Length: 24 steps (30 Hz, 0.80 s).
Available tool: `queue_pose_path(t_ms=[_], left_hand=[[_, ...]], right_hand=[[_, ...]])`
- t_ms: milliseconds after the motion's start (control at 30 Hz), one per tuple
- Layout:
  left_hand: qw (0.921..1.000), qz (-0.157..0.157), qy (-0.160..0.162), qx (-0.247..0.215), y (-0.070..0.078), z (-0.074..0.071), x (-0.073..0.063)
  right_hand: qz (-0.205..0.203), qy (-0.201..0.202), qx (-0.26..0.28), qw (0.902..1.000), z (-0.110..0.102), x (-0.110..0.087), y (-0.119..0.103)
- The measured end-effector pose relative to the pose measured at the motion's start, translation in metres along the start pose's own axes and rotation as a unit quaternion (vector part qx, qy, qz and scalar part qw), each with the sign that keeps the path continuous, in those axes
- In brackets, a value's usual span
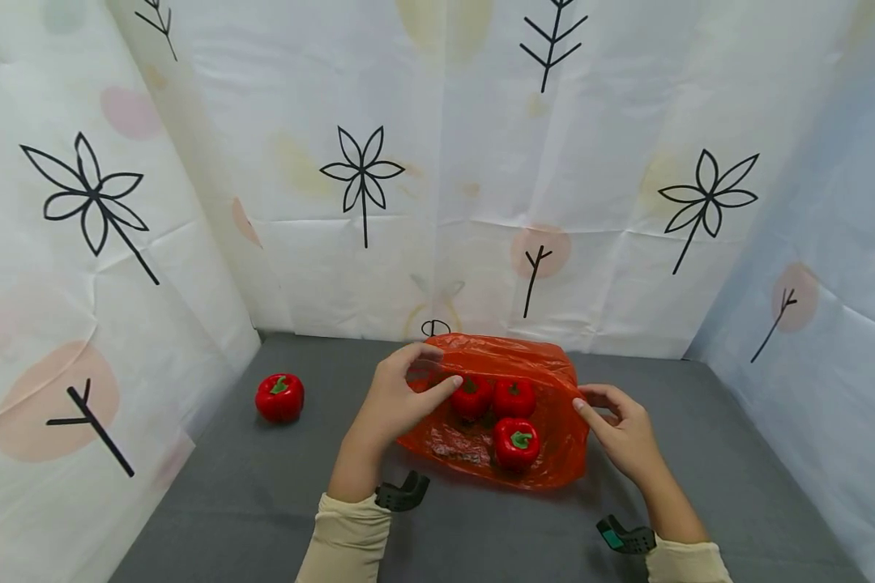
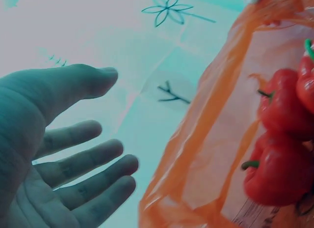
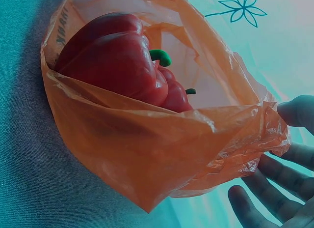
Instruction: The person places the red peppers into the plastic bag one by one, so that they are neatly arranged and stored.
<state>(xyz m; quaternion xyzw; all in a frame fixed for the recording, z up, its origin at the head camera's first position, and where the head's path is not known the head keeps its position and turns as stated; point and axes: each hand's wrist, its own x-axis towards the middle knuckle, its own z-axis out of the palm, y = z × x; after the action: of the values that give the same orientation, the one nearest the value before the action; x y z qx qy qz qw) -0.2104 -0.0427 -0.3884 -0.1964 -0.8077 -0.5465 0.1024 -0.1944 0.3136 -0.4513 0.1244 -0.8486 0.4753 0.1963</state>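
Note:
An orange-red plastic bag (image 1: 560, 433) lies with its mouth spread on the grey table, and three red bell peppers are inside. The nearest bell pepper (image 1: 516, 444) shows a green stem; two more sit behind it. My right hand (image 1: 625, 431) pinches the bag's right edge between thumb and fingers, as the right wrist view (image 3: 282, 125) of the bag's gathered rim also shows. At the bag's left side is my left hand (image 1: 396, 393), fingers spread and thumb apart. The left wrist view shows that hand (image 2: 64, 154) holding nothing, with a gap to the bag.
Another red bell pepper (image 1: 279, 397) stands on the table (image 1: 211, 486) to the left, outside the bag. White printed cloth (image 1: 437, 162) walls off the back and both sides. Dark bands (image 1: 403, 491) are worn on both wrists.

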Motion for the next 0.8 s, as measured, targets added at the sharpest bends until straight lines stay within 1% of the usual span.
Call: queue_pose_path(t_ms=[100, 200, 267, 367, 433, 533, 800], left_hand=[[0.999, 0.005, 0.043, 0.01, -0.003, -0.011, -0.001], [0.9972, 0.009, 0.074, 0.009, -0.009, -0.023, -0.002], [0.9956, 0.006, 0.091, 0.019, -0.013, -0.031, -0.002], [0.9926, -0.013, 0.114, 0.04, -0.019, -0.041, -0.004], [0.9903, -0.028, 0.126, 0.05, -0.022, -0.047, -0.005], [0.9874, -0.043, 0.142, 0.055, -0.026, -0.055, -0.006], [0.9807, -0.056, 0.175, 0.065, -0.038, -0.07, -0.01]], right_hand=[[0.001, -0.001, 0.0, 1.0, 0.0, 0.0, -0.001], [0.0, -0.001, 0.002, 1.0, 0.0, 0.0, -0.001], [-0.001, -0.001, 0.003, 1.0, 0.0, -0.001, -0.001], [-0.002, 0.0, 0.002, 1.0, 0.0, -0.002, -0.001], [0.0, 0.0, -0.002, 1.0, 0.0, -0.002, -0.001], [0.0, 0.0, -0.003, 1.0, 0.0, -0.002, -0.001], [-0.006, 0.0, 0.002, 1.0, 0.001, -0.001, -0.001]])
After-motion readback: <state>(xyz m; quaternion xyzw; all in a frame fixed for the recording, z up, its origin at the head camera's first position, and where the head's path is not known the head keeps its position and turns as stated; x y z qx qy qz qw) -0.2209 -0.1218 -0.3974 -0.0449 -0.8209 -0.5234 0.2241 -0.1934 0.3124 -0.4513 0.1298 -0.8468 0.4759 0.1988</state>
